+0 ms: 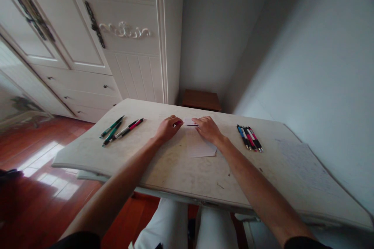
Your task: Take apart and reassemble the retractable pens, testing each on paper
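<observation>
My left hand (170,128) is closed near the middle of the table, its fingers curled round a small dark and pinkish thing (177,123) that is mostly hidden. Just to its right, my right hand (207,127) has its fingers bent over a white sheet of paper (201,148). A thin dark rod (191,125), like a pen refill, points left from the right fingertips, lying across the upper part of the paper. Its right end is hidden at those fingers. A narrow gap separates the two hands.
Several pens (112,129), green, black and pink, lie on the left of the white table (163,167). Another row of pens (249,138) lies on the right. Behind are a small brown stand (201,99), a white wardrobe (131,46) and a wall (306,66).
</observation>
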A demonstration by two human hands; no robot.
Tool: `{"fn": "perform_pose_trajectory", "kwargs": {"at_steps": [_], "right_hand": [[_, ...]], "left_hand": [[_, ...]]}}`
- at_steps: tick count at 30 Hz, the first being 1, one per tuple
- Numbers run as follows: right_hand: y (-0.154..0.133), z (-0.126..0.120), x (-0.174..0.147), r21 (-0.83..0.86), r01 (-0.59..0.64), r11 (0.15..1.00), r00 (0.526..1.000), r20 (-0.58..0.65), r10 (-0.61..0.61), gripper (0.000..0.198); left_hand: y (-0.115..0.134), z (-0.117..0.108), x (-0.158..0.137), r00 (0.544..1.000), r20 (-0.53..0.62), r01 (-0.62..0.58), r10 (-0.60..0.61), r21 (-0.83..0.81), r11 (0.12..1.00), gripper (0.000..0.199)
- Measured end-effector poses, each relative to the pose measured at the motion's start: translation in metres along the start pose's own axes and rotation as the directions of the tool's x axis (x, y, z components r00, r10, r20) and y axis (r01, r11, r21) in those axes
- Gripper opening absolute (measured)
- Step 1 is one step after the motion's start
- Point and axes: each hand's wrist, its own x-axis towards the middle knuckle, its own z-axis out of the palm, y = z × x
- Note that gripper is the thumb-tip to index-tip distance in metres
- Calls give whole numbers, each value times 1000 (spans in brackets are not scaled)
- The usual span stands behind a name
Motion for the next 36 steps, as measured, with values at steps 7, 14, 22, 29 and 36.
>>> {"fn": "perform_pose_trajectory", "kwargs": {"at_steps": [7, 14, 22, 29, 36], "right_hand": [[-1, 0, 1, -97, 65, 993, 998, 13, -64, 18], [-11, -1, 3, -158, 51, 986, 998, 53, -43, 19], [-13, 2, 5, -218, 90, 972, 996, 38, -84, 22], [-18, -3, 9, -205, 141, 969, 989, 83, -126, 25], [-21, -7, 15, -224, 156, 962, 985, 107, -135, 26]], "left_hand": [[0, -1, 1, 1000, 21, 16, -17, 11, 1000, 17], [3, -5, 2, 999, 28, 34, -34, 13, 999, 17], [-1, -7, 1, 1000, -19, 17, -16, 32, 999, 16], [-3, -6, 1, 999, -42, 13, -12, 16, 1000, 17], [-7, -5, 2, 996, -78, 47, -46, 18, 999, 18]]}}
